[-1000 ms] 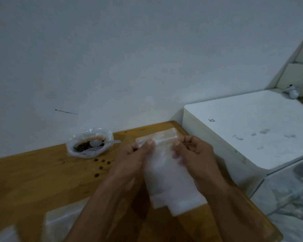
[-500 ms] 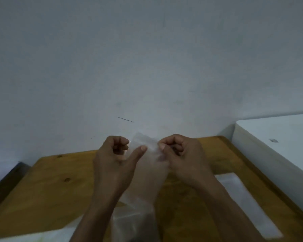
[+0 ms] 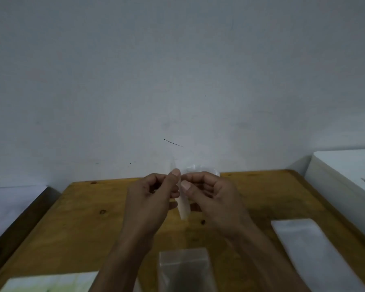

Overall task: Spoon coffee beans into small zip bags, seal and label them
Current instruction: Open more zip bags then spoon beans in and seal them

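Clear plastic, thin and see-through, makes up the small zip bag (image 3: 182, 204) held up over the middle of the wooden tabletop (image 3: 82, 218). Both hands pinch it near its top edge: the left hand (image 3: 150, 199) with thumb against curled fingers, the right hand (image 3: 211, 197) the same way, thumbs almost touching. The bag is seen nearly edge-on, its long axis running up and down, mouth toward the wall (image 3: 177, 81). No writing or label can be read anywhere. Three more flat plastic packs lie on the tabletop: one clear bag (image 3: 185, 268) at the near edge, one white stack (image 3: 310, 247) to the right, one pale stack (image 3: 51, 283) at bottom left.
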A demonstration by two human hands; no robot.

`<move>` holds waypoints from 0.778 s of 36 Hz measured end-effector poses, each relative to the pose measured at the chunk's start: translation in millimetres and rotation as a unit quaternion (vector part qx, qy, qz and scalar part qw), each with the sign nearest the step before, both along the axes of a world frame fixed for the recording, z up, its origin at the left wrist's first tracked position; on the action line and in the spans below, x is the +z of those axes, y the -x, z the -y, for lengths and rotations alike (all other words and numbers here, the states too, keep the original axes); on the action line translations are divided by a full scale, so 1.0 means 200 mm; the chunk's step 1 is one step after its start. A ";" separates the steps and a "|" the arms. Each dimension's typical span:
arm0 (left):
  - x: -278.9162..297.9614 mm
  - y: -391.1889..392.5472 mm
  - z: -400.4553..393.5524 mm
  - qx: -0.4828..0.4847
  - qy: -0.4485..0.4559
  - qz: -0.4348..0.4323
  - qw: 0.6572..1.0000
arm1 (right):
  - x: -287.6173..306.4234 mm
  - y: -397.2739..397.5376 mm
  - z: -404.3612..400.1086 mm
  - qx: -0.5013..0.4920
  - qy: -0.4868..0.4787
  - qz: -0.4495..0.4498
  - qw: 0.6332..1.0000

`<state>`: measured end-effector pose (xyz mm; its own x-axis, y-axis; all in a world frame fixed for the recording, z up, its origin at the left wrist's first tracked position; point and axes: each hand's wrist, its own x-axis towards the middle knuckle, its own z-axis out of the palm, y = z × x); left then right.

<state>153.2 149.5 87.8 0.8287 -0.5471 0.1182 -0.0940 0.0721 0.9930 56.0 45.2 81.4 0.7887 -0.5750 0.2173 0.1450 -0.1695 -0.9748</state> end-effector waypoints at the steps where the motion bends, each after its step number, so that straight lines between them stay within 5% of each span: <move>1: 0.00 0.00 0.00 -0.008 0.000 -0.004 1.000 | 0.00 0.00 0.00 0.001 0.002 -0.002 1.000; 28: 0.00 0.06 0.02 -0.069 -0.017 0.055 0.996 | -0.01 0.07 0.07 -0.025 0.020 -0.003 0.999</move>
<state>141.2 145.4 88.0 0.7278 -0.6608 0.1832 -0.1940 0.0578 0.9793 41.0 31.1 80.0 0.7607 -0.6047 0.2358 0.1290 -0.2152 -0.9680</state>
